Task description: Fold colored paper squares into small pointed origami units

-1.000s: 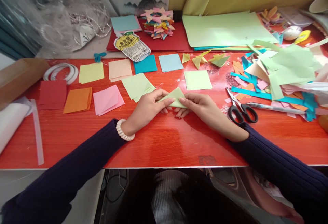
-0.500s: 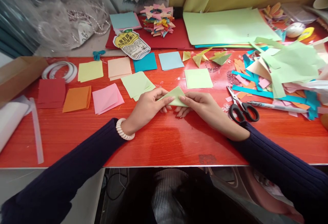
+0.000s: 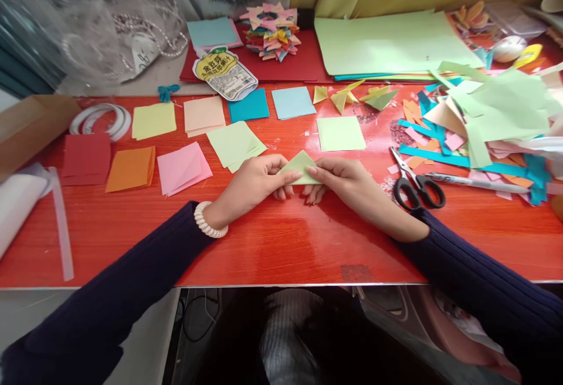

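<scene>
Between my two hands is a light green paper [image 3: 301, 165] folded into a triangle, its point away from me. My left hand [image 3: 259, 178] pinches its left corner with the thumb on top. My right hand [image 3: 341, 175] grips the right corner the same way. Fingers curl beneath the paper, just over the red table [image 3: 281, 244]. Beyond my left hand lie loose light green squares [image 3: 233, 143]. A single pale green square [image 3: 341, 133] rests beyond my right hand. Small folded yellow-green pieces [image 3: 344, 97] stand farther back.
Black-handled scissors [image 3: 413, 182] and a pen [image 3: 475, 182] lie right of my right hand, beside a heap of paper scraps [image 3: 505, 109]. Pink squares [image 3: 182, 168], orange squares [image 3: 131, 169] and red squares [image 3: 87, 159] sit at left. Large green sheets [image 3: 391, 44] lie at the back.
My left thumb and hand have shifted slightly along the folded paper's left edge. My right hand has barely moved and both still grip the paper.
</scene>
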Motion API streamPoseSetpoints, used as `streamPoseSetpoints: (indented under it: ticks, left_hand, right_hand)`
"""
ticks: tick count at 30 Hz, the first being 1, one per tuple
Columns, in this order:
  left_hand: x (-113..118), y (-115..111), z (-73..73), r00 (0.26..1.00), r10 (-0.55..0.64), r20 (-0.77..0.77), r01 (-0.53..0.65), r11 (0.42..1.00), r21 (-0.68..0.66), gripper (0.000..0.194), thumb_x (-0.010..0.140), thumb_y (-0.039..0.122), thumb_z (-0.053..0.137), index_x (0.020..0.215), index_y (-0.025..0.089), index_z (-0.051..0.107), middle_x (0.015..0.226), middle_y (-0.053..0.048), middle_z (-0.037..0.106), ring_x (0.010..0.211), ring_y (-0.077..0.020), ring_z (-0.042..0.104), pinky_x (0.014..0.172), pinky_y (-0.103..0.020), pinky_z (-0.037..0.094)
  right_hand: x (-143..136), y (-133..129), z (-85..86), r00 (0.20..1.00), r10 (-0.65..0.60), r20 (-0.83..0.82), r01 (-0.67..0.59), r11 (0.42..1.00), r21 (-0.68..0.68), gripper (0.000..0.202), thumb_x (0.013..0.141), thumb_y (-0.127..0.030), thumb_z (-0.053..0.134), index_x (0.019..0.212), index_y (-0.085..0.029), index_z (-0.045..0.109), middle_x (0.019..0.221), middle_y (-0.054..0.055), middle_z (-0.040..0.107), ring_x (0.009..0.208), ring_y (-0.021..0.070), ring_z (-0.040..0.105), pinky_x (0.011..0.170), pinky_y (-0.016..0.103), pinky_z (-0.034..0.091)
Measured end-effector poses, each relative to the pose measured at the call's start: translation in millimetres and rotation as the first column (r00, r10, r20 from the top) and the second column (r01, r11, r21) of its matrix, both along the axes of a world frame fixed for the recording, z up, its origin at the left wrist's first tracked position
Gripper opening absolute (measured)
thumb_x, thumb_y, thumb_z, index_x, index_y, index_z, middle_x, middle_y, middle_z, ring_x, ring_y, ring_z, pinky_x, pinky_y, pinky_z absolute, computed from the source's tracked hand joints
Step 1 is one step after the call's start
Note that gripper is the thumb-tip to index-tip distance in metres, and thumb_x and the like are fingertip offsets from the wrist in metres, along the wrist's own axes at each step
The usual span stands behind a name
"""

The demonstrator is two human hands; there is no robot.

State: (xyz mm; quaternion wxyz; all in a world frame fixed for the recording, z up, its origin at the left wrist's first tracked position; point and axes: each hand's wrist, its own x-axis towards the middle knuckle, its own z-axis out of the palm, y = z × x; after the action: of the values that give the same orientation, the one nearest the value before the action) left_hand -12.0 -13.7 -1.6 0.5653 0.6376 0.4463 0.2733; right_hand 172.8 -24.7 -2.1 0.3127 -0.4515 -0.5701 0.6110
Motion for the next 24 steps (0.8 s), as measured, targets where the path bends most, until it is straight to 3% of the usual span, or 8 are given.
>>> streamPoseSetpoints:
  ticks: [3, 8, 13, 18, 24]
  left_hand:
    - [0.1, -0.1, 1.0, 1.0, -0.021, 0.021, 0.022, 0.999, -0.046, 0.029, 0.08, 0.04, 0.06, 0.072, 0.013, 0.057, 0.065, -0.003, 0.064, 0.055, -0.0095, 0.06, 0.053, -0.02, 0.048]
    - [5.4, -5.5, 2.7, 0.974, 0.175, 0.142, -0.179, 0.984, 0.013, 0.027, 0.078, 0.039, 0.063, 0.076, 0.013, 0.059, 0.063, -0.001, 0.064, 0.053, -0.0091, 0.059, 0.054, -0.02, 0.049]
    - [12.7, -14.7, 3.0, 0.945, 0.208, 0.253, -0.222, 0.975, 0.026, 0.024, 0.079, 0.036, 0.063, 0.073, 0.013, 0.058, 0.062, 0.001, 0.062, 0.053, -0.0085, 0.058, 0.052, -0.019, 0.048]
    - [16.5, -19.5, 2.7, 0.939, 0.216, 0.267, -0.232, 0.972, 0.029, 0.02, 0.08, 0.032, 0.063, 0.073, 0.014, 0.058, 0.062, 0.002, 0.062, 0.052, -0.0073, 0.058, 0.052, -0.017, 0.048]
    - [13.7, -15.9, 2.0, 0.942, 0.233, 0.24, -0.254, 0.965, 0.063, 0.02, 0.08, 0.031, 0.063, 0.074, 0.013, 0.059, 0.063, 0.001, 0.063, 0.052, -0.0073, 0.059, 0.054, -0.018, 0.049]
  right_hand:
    - [0.9, 0.2, -0.4, 1.0, -0.006, -0.028, 0.005, 1.0, -0.01, 0.031, 0.08, -0.047, 0.057, 0.067, -0.019, 0.055, 0.06, 0.001, 0.062, 0.055, 0.0128, 0.061, 0.055, 0.026, 0.051]
    - [-2.4, -2.5, -1.4, 0.965, -0.099, -0.241, 0.083, 0.994, -0.074, 0.03, 0.08, -0.047, 0.059, 0.082, -0.017, 0.059, 0.073, 0.003, 0.064, 0.057, 0.0117, 0.061, 0.056, 0.026, 0.051]
    - [-12.8, -12.3, -0.8, 0.977, 0.028, -0.212, -0.036, 0.999, -0.036, 0.038, 0.084, -0.048, 0.052, 0.064, -0.016, 0.054, 0.051, -0.004, 0.049, 0.04, 0.0045, 0.043, 0.041, 0.02, 0.035]
    - [-17.5, -16.8, 0.6, 0.981, -0.049, -0.19, 0.029, 0.994, -0.105, 0.05, 0.085, -0.053, 0.047, 0.051, -0.017, 0.041, 0.045, -0.007, 0.031, 0.038, 0.0037, 0.025, 0.037, 0.022, 0.02]
    - [-14.4, -13.4, 2.3, 0.953, -0.08, -0.293, 0.026, 0.983, -0.183, 0.052, 0.085, -0.054, 0.046, 0.05, -0.017, 0.038, 0.048, -0.006, 0.03, 0.039, 0.0046, 0.023, 0.038, 0.024, 0.013]
